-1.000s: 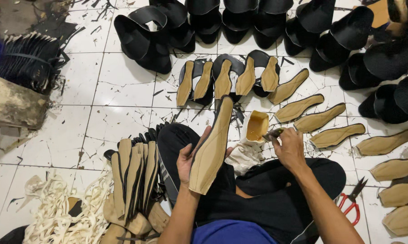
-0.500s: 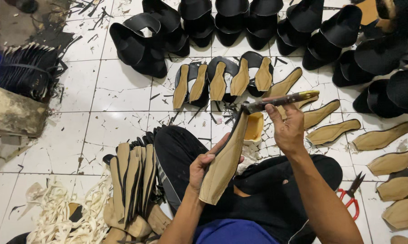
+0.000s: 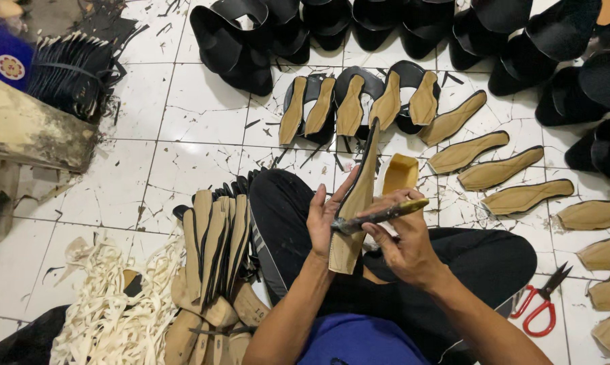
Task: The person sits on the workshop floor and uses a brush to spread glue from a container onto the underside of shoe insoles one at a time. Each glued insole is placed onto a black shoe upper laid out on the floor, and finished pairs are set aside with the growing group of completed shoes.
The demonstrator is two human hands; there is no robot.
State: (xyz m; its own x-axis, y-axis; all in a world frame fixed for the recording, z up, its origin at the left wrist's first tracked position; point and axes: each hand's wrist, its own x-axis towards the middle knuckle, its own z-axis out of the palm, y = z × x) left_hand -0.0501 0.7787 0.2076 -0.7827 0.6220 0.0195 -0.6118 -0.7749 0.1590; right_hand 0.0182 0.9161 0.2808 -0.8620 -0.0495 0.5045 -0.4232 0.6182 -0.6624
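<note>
Gripping a tan shoe sole (image 3: 356, 203) upright at frame centre, left hand (image 3: 323, 215) closed around its left edge, right hand (image 3: 403, 243) just right, fingers pinched on a brush (image 3: 379, 216) lying across the sole, glue pot (image 3: 400, 174) beyond.

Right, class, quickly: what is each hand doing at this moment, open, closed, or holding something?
Left hand: closed on the tan shoe sole, held upright.
Right hand: closed on a brush, its tip against the sole.

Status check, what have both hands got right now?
Left hand holds tan insole upright. Right hand grips brush against it. Stacked insoles at left; red scissors at right, apart.
</note>
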